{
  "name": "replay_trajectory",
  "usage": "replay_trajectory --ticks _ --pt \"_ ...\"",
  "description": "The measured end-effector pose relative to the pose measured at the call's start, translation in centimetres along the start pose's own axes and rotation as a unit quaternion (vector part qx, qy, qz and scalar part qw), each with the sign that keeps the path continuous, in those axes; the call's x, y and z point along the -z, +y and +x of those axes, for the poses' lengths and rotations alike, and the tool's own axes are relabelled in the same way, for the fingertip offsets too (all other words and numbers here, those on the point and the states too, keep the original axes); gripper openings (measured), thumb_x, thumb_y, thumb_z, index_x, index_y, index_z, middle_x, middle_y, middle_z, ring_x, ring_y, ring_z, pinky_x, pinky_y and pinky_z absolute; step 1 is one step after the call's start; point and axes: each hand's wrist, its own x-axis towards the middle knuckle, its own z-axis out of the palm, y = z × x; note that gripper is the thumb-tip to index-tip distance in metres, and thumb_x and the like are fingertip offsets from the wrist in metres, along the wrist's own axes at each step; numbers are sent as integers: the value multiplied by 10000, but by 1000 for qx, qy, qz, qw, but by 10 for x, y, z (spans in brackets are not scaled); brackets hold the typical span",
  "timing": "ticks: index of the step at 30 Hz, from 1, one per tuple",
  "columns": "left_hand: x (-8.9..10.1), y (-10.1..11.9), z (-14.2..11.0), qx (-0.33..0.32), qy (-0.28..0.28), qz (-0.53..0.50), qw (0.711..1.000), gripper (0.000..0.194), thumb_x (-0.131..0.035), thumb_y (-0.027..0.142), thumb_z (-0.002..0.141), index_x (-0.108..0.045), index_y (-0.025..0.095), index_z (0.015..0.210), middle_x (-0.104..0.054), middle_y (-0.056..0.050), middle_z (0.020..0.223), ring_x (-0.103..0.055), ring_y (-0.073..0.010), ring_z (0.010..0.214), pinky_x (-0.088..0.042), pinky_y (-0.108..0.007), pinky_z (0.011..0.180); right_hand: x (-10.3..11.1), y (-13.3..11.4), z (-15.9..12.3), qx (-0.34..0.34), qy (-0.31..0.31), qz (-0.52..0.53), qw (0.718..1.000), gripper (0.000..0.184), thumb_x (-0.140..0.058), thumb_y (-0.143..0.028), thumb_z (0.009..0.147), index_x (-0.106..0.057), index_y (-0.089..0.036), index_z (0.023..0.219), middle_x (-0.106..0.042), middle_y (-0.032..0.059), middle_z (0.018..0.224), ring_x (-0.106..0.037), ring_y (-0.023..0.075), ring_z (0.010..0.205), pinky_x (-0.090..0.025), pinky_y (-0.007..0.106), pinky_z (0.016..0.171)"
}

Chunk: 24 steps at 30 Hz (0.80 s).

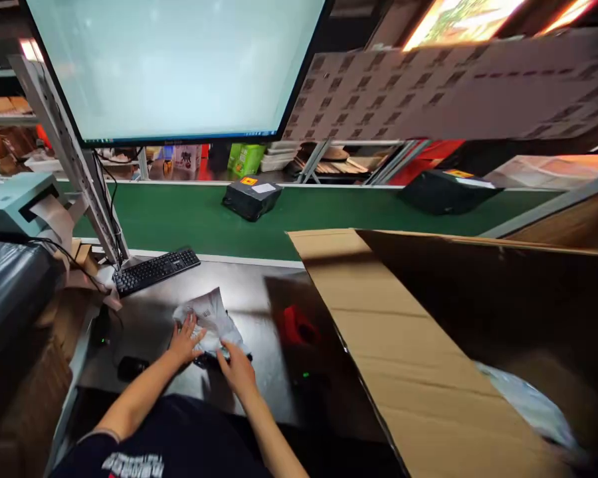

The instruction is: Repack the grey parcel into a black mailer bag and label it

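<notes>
A crumpled grey-white plastic mailing bag (210, 318) with a printed label lies on the metal worktable (164, 305), dark edges showing under its near side. My left hand (184, 342) rests flat on the bag's left part, fingers spread. At its near right edge, my right hand (238, 366) pinches the bag between thumb and fingers; the fingertips are partly hidden. Left of the hands sits a black mouse (132, 368), and a black keyboard (157, 271) lies beyond.
A large open cardboard box (379, 318) fills the right side, a plastic-wrapped item (531, 405) inside. Behind runs a green conveyor belt (179, 216) carrying black parcels (253, 198). A monitor (179, 66) hangs overhead. A label printer (17, 202) stands left; a red object (299, 325) lies in shadow.
</notes>
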Motion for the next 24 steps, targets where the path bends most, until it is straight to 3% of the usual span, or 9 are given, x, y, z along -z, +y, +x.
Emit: replay_trajectory --ticks 2,4,6,9,12,16,20,23,24 --pt "8 0 -7 -19 30 0 999 762 -727 234 848 -490 263 1571 -91 -132 1745 4 -396 1613 -1 -678 1286 -10 -6 12 93 -30 -115 989 461 -635 -362 896 -702 -291 1347 -573 98 1538 -442 352 1483 -260 580 1276" --pt "6 0 -17 -26 46 -10 999 683 -614 153 898 -491 236 1565 -130 -117 1743 -17 -324 1627 49 -613 1303 -24 -1 24 87 -84 -203 972 567 -599 -319 935 -573 -307 1501 -358 53 1692 -210 326 1602 -68 614 1301" --pt "-4 0 -31 -15 39 -37 998 629 -511 103 930 -513 239 1544 -223 -103 1727 -95 -274 1629 44 -574 1315 -38 11 34 21 -116 -263 958 620 -560 -303 967 -466 -299 1580 -229 51 1737 -91 319 1626 -24 657 1279" --pt "-18 -2 -54 24 41 -95 994 563 -557 135 927 -589 260 1476 -367 -104 1677 -199 -297 1611 3 -562 1324 -52 27 42 -53 -123 -302 944 673 -521 -303 995 -342 -264 1642 -114 73 1756 -13 314 1631 -41 679 1263" --pt "-15 -4 -73 57 79 -113 989 532 -645 173 891 -638 247 1418 -406 -118 1659 -206 -339 1607 -11 -570 1324 -58 26 39 -43 -104 -310 944 733 -571 -301 961 -327 -215 1647 -91 108 1755 -6 350 1626 5 690 1258" --pt "16 -16 -102 120 150 -93 977 456 -605 209 921 -672 206 1372 -390 -136 1667 -247 -336 1594 -102 -546 1331 -71 5 16 57 -50 -285 956 669 -538 -296 973 -396 -150 1611 -182 150 1738 -91 333 1625 -16 621 1294" --pt "43 -53 -158 267 292 -99 913 438 -464 267 981 -676 207 1359 -515 -129 1584 -417 -317 1505 -305 -510 1279 -110 -13 -11 223 -233 -159 933 571 -509 -253 956 -540 -218 1525 -418 123 1653 -378 292 1536 -221 522 1303" --pt "46 -79 -216 387 312 -67 865 509 -390 243 959 -644 167 1394 -567 -162 1530 -525 -343 1420 -457 -527 1169 -149 -18 -33 302 -359 -114 876 746 -571 -225 804 -516 -205 1547 -412 153 1647 -416 351 1510 -320 557 1261" --pt "42 -84 -233 399 295 -49 867 518 -405 232 936 -650 159 1386 -591 -176 1502 -555 -341 1397 -485 -509 1149 -162 -17 -39 315 -378 -112 863 852 -597 -225 738 -471 -237 1580 -402 148 1652 -411 374 1509 -342 578 1246"
